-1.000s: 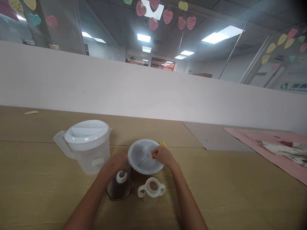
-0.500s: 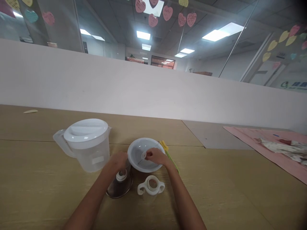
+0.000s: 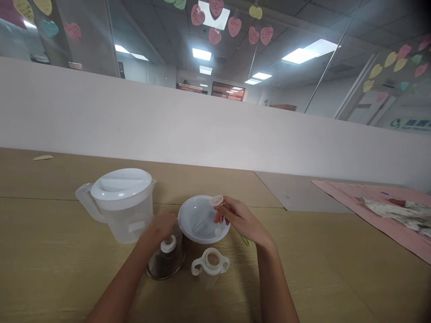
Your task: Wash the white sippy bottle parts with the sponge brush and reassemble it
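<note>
Over a tan tabletop point(image 3: 319, 264), the right grip point(image 3: 240, 217) pinches a translucent cap point(image 3: 216, 201), the left grip point(image 3: 163, 226) unclear.

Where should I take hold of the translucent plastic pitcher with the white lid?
By its translucent plastic side handle, I'd suggest, coming from the left: it juts out that way from the upright pitcher, while the left hand crowds the right side.

Two bare hands, left point(image 3: 163, 227) and right point(image 3: 245, 220); one translucent plastic pitcher point(image 3: 129, 220) with one white lid point(image 3: 121, 185); one round white bowl point(image 3: 193, 214); one small translucent disc point(image 3: 216, 200); one white plastic ring point(image 3: 202, 260) with two curled arms point(image 3: 194, 268); one dark flared vessel point(image 3: 168, 265) with one white collar point(image 3: 164, 248)
</note>
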Motion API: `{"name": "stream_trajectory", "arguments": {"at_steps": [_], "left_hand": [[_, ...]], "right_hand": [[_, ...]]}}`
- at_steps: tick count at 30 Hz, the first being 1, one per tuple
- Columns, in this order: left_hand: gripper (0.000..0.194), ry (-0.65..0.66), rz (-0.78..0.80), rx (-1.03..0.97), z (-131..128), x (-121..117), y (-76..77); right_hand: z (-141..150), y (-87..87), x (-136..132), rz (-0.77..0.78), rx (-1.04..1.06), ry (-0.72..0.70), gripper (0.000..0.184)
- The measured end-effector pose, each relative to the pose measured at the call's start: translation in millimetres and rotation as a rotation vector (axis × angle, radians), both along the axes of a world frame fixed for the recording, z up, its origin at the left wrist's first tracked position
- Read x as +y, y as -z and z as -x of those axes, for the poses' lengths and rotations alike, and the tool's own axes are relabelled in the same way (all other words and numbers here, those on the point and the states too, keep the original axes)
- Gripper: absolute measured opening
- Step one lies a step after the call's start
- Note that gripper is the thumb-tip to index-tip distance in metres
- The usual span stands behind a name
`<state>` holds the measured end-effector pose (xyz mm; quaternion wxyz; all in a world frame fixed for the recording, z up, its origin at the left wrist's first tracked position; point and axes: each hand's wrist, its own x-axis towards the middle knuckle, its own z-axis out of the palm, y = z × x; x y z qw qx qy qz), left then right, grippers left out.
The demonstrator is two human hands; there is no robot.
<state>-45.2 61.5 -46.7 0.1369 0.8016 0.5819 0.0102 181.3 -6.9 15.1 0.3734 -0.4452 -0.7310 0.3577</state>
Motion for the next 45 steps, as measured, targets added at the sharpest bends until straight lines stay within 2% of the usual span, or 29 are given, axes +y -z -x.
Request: {"name": "stream_trajectory", "arguments": {"at_steps": [3, 7, 12, 17, 20, 22, 25, 28, 30, 33, 36, 39, 42, 45], "left_hand": [[0.007, -0.006, -0.020, 0.077, 8, -4, -12.0], [0.007, 0.010, -0.047, 0.056, 16, -13, -29.6], [0.015, 0.030, -0.120, -0.009, 20, -25, -47.5], [0.025, 0.079, -0.212, -0.137, 15, -37, -63.1], [0.028, 0.100, -0.268, -0.215, 10, -43, -71.0], [0.029, 0.127, -0.298, -0.253, 8, -46, -74.6], [0.029, 0.175, -0.330, -0.313, 6, -50, -77.4], [0.029, 0.207, -0.313, -0.388, 2, -55, -78.6], [0.029, 0.238, -0.301, -0.427, -3, -60, -78.1], [0.026, 0.293, -0.326, -0.405, -14, -66, -74.2], [0.023, 0.307, -0.365, -0.330, -23, -66, -67.5], [0.021, 0.305, -0.383, -0.351, -25, -63, -62.9], [0.020, 0.331, -0.366, -0.478, -22, -59, -63.7], [0.020, 0.361, -0.324, -0.619, -17, -58, -67.3]], "right_hand": [[2, -7.1, -10, 0.028, -0.063, -0.118, 0.023], [5, -7.5, -14, 0.048, -0.198, -0.235, 0.018], [6, -1.4, -11, 0.047, -0.317, -0.230, 0.019], [4, 14.5, 1, 0.013, -0.458, -0.238, 0.011], [1, 22.7, 7, 0.059, -0.514, -0.184, 0.006], [-2, 23.7, 8, 0.107, -0.522, -0.167, 0.014], [-7, 19.3, 5, 0.109, -0.483, -0.161, 0.026], [-4, 13.4, 1, 0.037, -0.365, -0.073, 0.040], [5, 10.9, -2, 0.002, -0.235, -0.015, 0.056], [25, 10.2, -4, -0.068, -0.123, -0.021, 0.075], [42, 12.9, 0, -0.178, -0.168, 0.033, 0.066], [47, 17.3, 9, -0.249, -0.153, 0.094, 0.057], [41, 20.1, 15, -0.256, -0.054, 0.021, 0.057], [34, 20.1, 14, -0.190, 0.033, -0.066, 0.058]]}}
